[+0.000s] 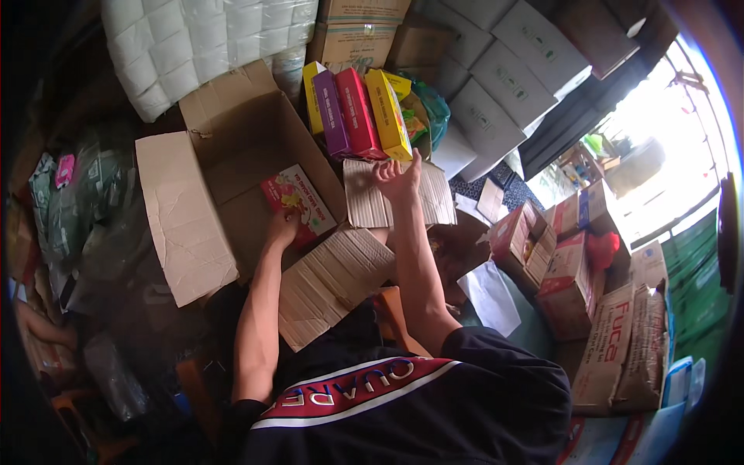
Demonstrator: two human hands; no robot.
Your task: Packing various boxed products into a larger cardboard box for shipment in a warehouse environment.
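My left hand [283,228] grips the near edge of a flat red and white printed box [299,203], held at the opening of a large cardboard carton [244,157] with its flaps spread out. My right hand [400,177] is raised over a corrugated flap [366,195], thumb apart and fingers half curled, with nothing seen in it. Its fingertips are close to the lower end of a yellow box [388,116]; whether they touch it I cannot tell. Beside that box stand a red box [359,113], a purple box [331,116] and another yellow box [313,99].
Plastic-wrapped white rolls [203,46] and stacked white cartons [511,87] rise behind. Opened cartons [572,285] crowd the right side, near a white paper sheet [494,296]. Plastic-wrapped goods [70,215] lie at left. Another person's arm [43,325] shows at the left rim.
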